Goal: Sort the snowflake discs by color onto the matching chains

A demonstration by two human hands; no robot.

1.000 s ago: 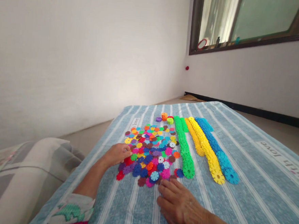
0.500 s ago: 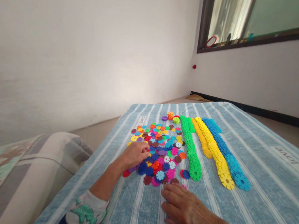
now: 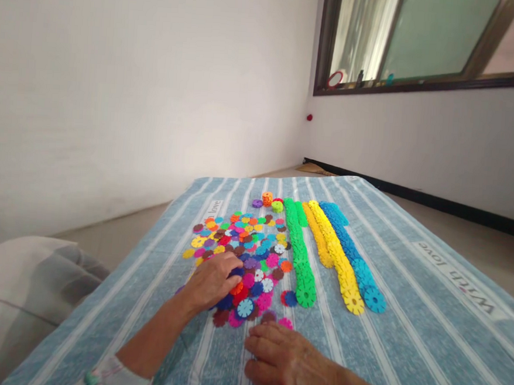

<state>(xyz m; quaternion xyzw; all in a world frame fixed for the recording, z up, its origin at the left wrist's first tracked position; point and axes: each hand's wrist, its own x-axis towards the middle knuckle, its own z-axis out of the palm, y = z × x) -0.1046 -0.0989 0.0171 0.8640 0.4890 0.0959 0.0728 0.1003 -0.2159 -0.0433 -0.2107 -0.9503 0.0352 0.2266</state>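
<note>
A spread of small flower-shaped plastic discs [image 3: 248,250] in many colours lies on a blue striped cloth [image 3: 406,320]. My left hand [image 3: 211,283] rests on the near left part of the spread, fingers curled over some discs; what its fingertips hold is hidden. My right hand [image 3: 286,364] lies flat on the cloth just below the spread, fingers stretched out, holding nothing. To the right run long rows of overlapped discs: a green row [image 3: 299,254], a yellow row [image 3: 334,253] and a blue row [image 3: 353,258].
A small orange stack [image 3: 267,198] and a lime disc [image 3: 277,206] sit at the far end of the spread. A grey cushion [image 3: 16,293] lies at the left. White walls and a dark-framed window [image 3: 425,46] stand beyond the cloth.
My left hand has moved from the left edge into the near middle of the disc spread. The right hand stays flat on the cloth. The camera has shifted.
</note>
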